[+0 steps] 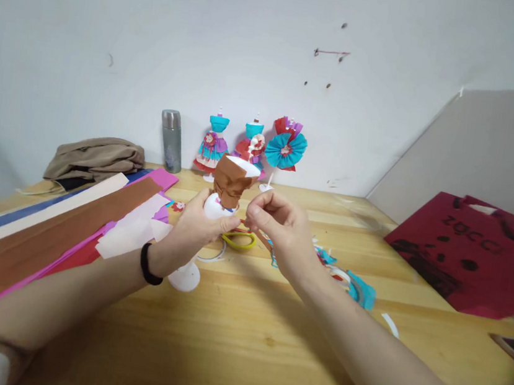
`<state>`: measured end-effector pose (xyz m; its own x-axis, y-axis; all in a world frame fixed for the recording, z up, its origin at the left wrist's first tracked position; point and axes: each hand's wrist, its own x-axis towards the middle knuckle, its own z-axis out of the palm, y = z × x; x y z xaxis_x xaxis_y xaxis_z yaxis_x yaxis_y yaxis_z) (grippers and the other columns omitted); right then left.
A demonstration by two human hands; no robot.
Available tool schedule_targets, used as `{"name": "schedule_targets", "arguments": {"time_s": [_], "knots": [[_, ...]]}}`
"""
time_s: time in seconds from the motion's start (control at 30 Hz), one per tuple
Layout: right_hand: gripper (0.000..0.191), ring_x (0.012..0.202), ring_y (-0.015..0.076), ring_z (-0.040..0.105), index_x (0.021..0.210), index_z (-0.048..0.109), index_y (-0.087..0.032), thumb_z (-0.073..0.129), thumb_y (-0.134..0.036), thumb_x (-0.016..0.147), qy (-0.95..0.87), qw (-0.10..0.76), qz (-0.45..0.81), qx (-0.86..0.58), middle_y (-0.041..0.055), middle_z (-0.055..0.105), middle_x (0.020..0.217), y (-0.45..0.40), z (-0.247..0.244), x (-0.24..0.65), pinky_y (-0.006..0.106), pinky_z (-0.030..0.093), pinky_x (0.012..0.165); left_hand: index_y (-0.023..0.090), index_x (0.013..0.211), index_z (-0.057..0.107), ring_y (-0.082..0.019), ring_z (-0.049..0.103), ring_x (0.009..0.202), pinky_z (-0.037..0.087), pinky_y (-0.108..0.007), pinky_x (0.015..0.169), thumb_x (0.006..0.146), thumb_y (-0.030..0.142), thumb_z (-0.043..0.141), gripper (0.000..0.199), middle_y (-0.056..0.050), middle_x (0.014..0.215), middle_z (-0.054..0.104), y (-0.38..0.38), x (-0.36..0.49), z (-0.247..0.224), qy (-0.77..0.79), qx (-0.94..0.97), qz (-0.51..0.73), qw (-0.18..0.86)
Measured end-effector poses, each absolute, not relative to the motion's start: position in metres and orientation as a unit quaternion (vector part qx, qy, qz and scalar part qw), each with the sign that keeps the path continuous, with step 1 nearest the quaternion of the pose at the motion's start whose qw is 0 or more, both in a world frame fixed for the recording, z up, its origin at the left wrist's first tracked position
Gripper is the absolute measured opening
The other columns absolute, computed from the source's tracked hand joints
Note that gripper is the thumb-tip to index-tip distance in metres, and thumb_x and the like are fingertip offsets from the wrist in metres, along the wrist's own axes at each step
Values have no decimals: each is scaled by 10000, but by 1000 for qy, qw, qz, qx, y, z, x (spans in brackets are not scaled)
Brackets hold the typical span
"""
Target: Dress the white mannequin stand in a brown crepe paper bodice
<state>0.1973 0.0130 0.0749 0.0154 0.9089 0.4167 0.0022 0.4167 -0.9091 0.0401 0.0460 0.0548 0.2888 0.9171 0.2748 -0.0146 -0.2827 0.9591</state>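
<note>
My left hand (196, 229) is wrapped round the lower body of a small white dress form (214, 207). Brown paper (232, 182) covers the form's upper part, and its white round base (185, 276) shows below my hand. The form leans to the right. Close to the form's right side, my right hand (275, 216) has thumb and fingertips pinched together. Something small and red may be at those fingertips, but I cannot make it out. Yellow-handled scissors (238, 240) lie on the table behind the hands.
Three dressed forms (285, 149) and a grey bottle (172, 141) stand by the wall. Coloured paper strips (65, 225) and a brown cloth (96, 160) lie at left. Blue scraps and tape (361, 288) are right of centre, a red bag (469, 253) farther right.
</note>
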Motion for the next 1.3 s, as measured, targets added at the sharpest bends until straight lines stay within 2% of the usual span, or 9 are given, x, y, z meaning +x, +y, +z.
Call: {"name": "schedule_targets", "arguments": {"time_s": [0.1,0.2,0.3,0.4,0.57,0.8,0.93,1.03,1.3], "knots": [[408,544,121,564,654,609,-185,720,-574,709,-558,593,452,-364,-5,589,594,10,76,197,259,440,540,173,1026,565,-174,621,817,493,-286,704,691,328,807,441,-42,938,666,46,42,55,377,671,518,375],[505,492,123,567,647,626,-179,701,-678,657,-491,590,522,-372,17,610,596,13,79,201,254,423,478,179,1006,578,-192,632,859,498,-305,740,704,308,794,394,-34,944,672,45,43,55,376,698,519,320],[452,451,111,544,631,613,-177,712,-618,639,-451,589,549,-385,13,603,566,17,82,207,239,417,443,176,957,571,-174,622,822,480,-280,698,695,313,802,375,-24,922,660,45,43,54,380,709,499,323],[307,416,100,519,618,608,-168,716,-456,640,-445,589,548,-394,3,587,533,20,84,210,227,401,417,176,973,566,-156,599,776,451,-257,655,714,376,798,401,-20,908,645,46,40,52,369,718,465,364],[164,376,88,482,530,543,-178,655,-281,593,-472,587,518,-406,-2,550,488,23,84,214,225,377,390,176,936,561,-120,513,651,369,-231,566,896,582,570,409,-4,764,575,48,34,51,290,710,454,453],[139,378,86,436,433,522,-204,614,-262,519,-499,590,487,-407,-29,471,419,27,87,220,223,335,356,179,723,490,-72,248,477,177,-253,467,919,521,575,403,49,578,374,50,34,54,255,642,453,563],[260,409,96,500,610,665,-187,715,-442,613,-489,593,501,-398,-1,597,519,25,83,217,232,408,402,175,709,472,-66,241,467,154,-253,465,946,480,528,390,46,564,377,48,37,56,264,642,455,558],[365,420,113,548,701,695,-168,710,-530,665,-516,557,503,-413,4,608,531,20,80,212,239,429,426,179,690,464,-71,267,463,171,-250,463,933,461,530,378,50,530,364,44,38,58,295,646,460,533],[92,442,129,550,604,639,-205,673,-280,565,-521,562,464,-444,-6,622,535,18,81,206,270,481,466,178,649,481,-75,319,444,207,-256,469,938,408,525,372,43,480,394,45,36,58,309,634,483,519]]}}
